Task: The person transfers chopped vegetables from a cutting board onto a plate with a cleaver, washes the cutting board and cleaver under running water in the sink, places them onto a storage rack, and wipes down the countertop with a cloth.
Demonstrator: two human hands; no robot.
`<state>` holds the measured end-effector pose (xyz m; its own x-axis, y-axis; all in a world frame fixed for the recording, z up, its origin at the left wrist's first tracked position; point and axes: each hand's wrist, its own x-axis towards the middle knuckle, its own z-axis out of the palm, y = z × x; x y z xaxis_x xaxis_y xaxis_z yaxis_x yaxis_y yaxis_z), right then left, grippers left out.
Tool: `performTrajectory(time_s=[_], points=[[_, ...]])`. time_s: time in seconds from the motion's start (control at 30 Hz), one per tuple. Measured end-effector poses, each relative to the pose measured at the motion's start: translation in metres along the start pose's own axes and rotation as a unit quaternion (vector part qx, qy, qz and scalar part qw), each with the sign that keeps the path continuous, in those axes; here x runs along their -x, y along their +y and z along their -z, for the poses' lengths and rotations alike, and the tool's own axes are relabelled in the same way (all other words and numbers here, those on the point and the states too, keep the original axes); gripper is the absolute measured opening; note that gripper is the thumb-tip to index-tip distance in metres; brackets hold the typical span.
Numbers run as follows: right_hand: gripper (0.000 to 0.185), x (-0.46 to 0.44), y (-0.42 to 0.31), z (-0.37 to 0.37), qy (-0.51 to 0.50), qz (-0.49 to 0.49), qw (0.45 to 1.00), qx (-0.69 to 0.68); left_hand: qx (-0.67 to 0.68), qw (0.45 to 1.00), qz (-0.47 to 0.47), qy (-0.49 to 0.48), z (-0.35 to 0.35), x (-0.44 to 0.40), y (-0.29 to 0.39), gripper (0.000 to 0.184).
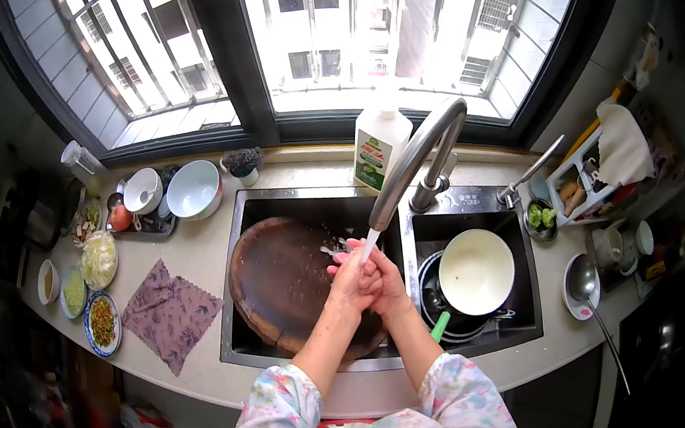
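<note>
My left hand [353, 286] and my right hand [388, 284] are pressed together, palms facing and fingers closed around each other, with no object visible between them. Both are under the curved metal faucet [416, 153], and its water stream [370, 243] runs onto them. Below, a large round brown wooden board [282, 281] lies in the left basin of the sink [409, 283], wet on top. Some water splashes onto the board beyond my fingers.
A white bowl [476, 272] sits on dark pans in the right basin, beside a green handle [440, 326]. Left are a patterned cloth [170, 316], plates of chopped food [103, 323] and bowls [194, 190]. A white jug [381, 147] stands behind; a ladle [581, 279] rests at right.
</note>
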<state>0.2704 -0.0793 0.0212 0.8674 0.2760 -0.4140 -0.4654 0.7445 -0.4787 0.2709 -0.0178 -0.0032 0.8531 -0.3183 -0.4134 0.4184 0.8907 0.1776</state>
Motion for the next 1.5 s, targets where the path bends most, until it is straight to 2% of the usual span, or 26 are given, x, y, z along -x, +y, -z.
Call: performTrajectory(time_s=[0.07, 0.1, 0.13, 0.17, 0.23, 0.27, 0.37, 0.5, 0.53, 0.63, 0.7, 0.77, 0.8, 0.9, 0.93, 1.03, 1.07, 1.1, 1.17, 1.2, 1.23, 1.3, 1.33, 1.43, 1.47, 1.5], points=[[0.038, 0.001, 0.001, 0.025, -0.103, -0.039, 0.994, 0.006, -0.155, 0.984, -0.039, 0.077, 0.002, 0.0, -0.006, 0.026], [0.039, 0.004, 0.003, 0.026, -0.1, -0.059, 0.993, 0.003, -0.233, 0.964, -0.058, 0.115, 0.003, -0.003, -0.009, 0.026], [0.04, 0.007, 0.005, 0.026, -0.097, -0.079, 0.992, 0.0, -0.339, 0.914, -0.17, 0.146, 0.01, -0.005, -0.016, 0.023], [0.041, 0.009, 0.008, 0.027, -0.093, -0.099, 0.991, -0.004, -0.436, 0.839, -0.277, 0.172, 0.021, -0.009, -0.026, 0.02], [0.04, 0.002, 0.016, 0.042, -0.098, -0.085, 0.991, 0.029, -0.591, 0.624, -0.466, 0.212, 0.042, -0.013, -0.04, 0.017], [0.039, 0.001, 0.02, 0.046, -0.103, -0.101, 0.99, 0.005, -0.638, 0.607, -0.411, 0.238, 0.052, -0.014, -0.041, 0.013], [0.037, 0.003, 0.027, 0.048, -0.1, -0.097, 0.99, -0.018, -0.683, 0.495, -0.493, 0.214, 0.041, 0.004, -0.038, 0.01], [0.038, -0.005, 0.047, 0.049, -0.027, -0.055, 0.998, -0.025, -0.788, 0.41, -0.436, 0.146, 0.039, 0.022, -0.018, 0.004], [0.028, 0.005, 0.04, 0.042, -0.04, -0.009, 0.999, 0.034, -0.774, 0.427, -0.439, 0.16, 0.035, 0.023, -0.017, 0.006], [0.035, 0.0, 0.035, 0.039, 0.067, 0.037, 0.981, 0.177, -0.663, 0.578, -0.455, 0.137, 0.035, 0.014, -0.015, 0.01], [0.036, -0.012, 0.031, 0.066, 0.11, 0.021, 0.963, 0.245, -0.564, 0.746, -0.32, 0.154, 0.039, 0.011, -0.012, 0.014], [0.039, -0.033, 0.039, 0.09, 0.182, 0.148, 0.916, 0.324, -0.387, 0.895, -0.182, 0.13, 0.047, 0.012, -0.006, 0.015], [0.041, -0.053, 0.047, 0.122, 0.203, 0.192, 0.837, 0.471, -0.367, 0.907, -0.145, 0.147, 0.048, 0.015, 0.0, 0.016], [0.044, -0.056, 0.058, 0.128, 0.235, 0.174, 0.671, 0.681, -0.342, 0.907, -0.143, 0.199, 0.055, 0.032, 0.022, 0.015], [0.055, -0.056, 0.058, 0.123, 0.25, 0.14, 0.661, 0.694, -0.321, 0.908, -0.157, 0.221, 0.056, 0.038, 0.029, 0.015], [0.055, -0.06, 0.049, 0.113, 0.257, 0.045, 0.647, 0.716, -0.304, 0.896, -0.221, 0.238, 0.053, 0.056, 0.047, 0.014], [0.053, -0.063, 0.046, 0.113, 0.264, 0.022, 0.686, 0.678, -0.307, 0.886, -0.249, 0.243, 0.052, 0.06, 0.051, 0.013], [0.037, -0.065, 0.048, 0.115, 0.273, 0.052, 0.711, 0.647, -0.315, 0.872, -0.278, 0.252, 0.047, 0.067, 0.056, 0.012], [0.021, -0.059, 0.038, 0.124, 0.175, -0.058, 0.878, 0.442, -0.357, 0.83, -0.346, 0.253, 0.048, 0.077, 0.064, 0.013], [0.01, -0.048, 0.038, 0.119, 0.174, -0.051, 0.897, 0.403, -0.384, 0.806, -0.373, 0.254, 0.046, 0.084, 0.067, 0.013], [0.028, -0.041, 0.037, 0.116, 0.181, -0.077, 0.883, 0.427, -0.403, 0.789, -0.39, 0.251, 0.044, 0.089, 0.069, 0.012], [0.058, 0.001, 0.031, 0.093, 0.148, -0.004, 0.88, 0.451, -0.448, 0.757, -0.403, 0.252, 0.043, 0.094, 0.074, 0.011], [0.08, 0.003, 0.037, 0.105, 0.149, -0.007, 0.851, 0.504, -0.454, 0.752, -0.408, 0.25, 0.043, 0.094, 0.073, 0.011], [0.078, 0.013, 0.072, 0.127, 0.145, 0.109, 0.79, 0.586, -0.466, 0.737, -0.422, 0.247, 0.044, 0.093, 0.07, 0.011], [0.075, 0.007, 0.078, 0.14, 0.09, 0.053, 0.851, 0.514, -0.468, 0.733, -0.428, 0.247, 0.044, 0.092, 0.067, 0.01], [0.073, 0.034, 0.056, 0.09, 0.064, -0.013, 0.893, 0.446, -0.469, 0.729, -0.433, 0.247, 0.043, 0.092, 0.064, 0.01]])
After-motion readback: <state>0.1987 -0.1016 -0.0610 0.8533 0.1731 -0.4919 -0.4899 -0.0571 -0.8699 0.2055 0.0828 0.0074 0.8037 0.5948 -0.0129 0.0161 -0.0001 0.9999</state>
